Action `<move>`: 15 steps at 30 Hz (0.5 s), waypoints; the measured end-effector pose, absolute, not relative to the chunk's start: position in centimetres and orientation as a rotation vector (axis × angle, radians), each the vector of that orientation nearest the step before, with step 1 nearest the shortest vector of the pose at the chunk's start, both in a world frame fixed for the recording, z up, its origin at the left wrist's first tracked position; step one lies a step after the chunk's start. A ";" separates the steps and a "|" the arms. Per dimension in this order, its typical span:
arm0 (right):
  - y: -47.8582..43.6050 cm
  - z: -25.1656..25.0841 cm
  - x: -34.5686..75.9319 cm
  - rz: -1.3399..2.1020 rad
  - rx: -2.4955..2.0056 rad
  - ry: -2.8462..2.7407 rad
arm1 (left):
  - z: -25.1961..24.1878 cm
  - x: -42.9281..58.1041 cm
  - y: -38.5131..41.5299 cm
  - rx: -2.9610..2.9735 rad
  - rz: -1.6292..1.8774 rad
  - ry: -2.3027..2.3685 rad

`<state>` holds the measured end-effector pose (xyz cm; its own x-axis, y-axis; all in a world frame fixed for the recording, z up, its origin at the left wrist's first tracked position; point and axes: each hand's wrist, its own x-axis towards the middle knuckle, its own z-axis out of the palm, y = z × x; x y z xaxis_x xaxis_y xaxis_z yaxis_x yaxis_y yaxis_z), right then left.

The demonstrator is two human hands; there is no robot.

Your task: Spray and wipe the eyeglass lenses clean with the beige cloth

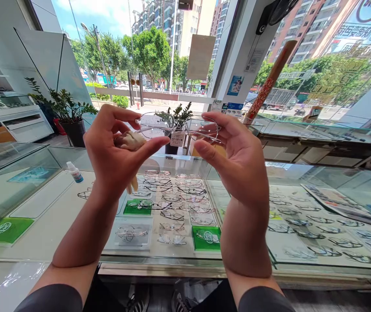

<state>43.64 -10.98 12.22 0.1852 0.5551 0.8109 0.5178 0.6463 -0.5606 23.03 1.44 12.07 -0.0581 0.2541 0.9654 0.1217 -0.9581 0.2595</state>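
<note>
A pair of thin-rimmed eyeglasses (155, 125) is held up in front of me, level, with the street window behind it. My left hand (115, 141) grips the left end of the frame at the fingertips, its thumb stretched below the lens. A crumpled pale cloth (131, 141) is tucked in that same palm, one end hanging down below the hand. On the other side, my right hand (234, 151) holds the right end between fingers and thumb. A small whitish tag (177, 138) shows near the middle of the frame; whether it hangs from it I cannot tell.
Below my hands is a glass display counter (159, 261) with rows of eyeglasses (171, 215) and green mats (206, 238). A small spray bottle (75, 172) stands on the left. Potted plants (75, 130) are beyond the counter. A magazine-like sheet (344, 201) lies at right.
</note>
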 end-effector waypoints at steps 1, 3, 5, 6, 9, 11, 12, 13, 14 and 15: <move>-10.9 12.2 43.7 0.036 -0.960 -1.458 | 12.1 23.0 1.3 2.090 2.190 0.420; -10.9 12.2 43.8 0.043 -0.962 -1.463 | 12.0 23.1 1.2 2.093 2.206 0.410; -10.8 12.2 43.9 0.046 -0.964 -1.463 | 11.9 23.3 1.0 2.091 2.218 0.421; -10.8 12.2 43.9 0.045 -0.965 -1.464 | 11.8 23.4 1.0 2.086 2.221 0.434; -10.7 12.2 44.1 0.041 -0.963 -1.463 | 11.7 23.7 0.8 2.058 2.239 0.449; -10.7 12.3 44.2 0.057 -0.973 -1.459 | 11.6 23.9 0.8 2.047 2.255 0.450; -10.7 12.3 44.2 0.068 -0.979 -1.456 | 11.6 23.9 0.8 2.045 2.259 0.464; -10.7 12.3 44.3 0.078 -0.984 -1.453 | 11.6 23.9 0.7 2.045 2.260 0.486; -10.7 12.3 44.4 0.087 -0.987 -1.451 | 11.6 23.9 0.7 2.049 2.256 0.507; -10.6 12.3 44.4 0.092 -0.987 -1.452 | 11.6 23.9 0.7 2.055 2.250 0.519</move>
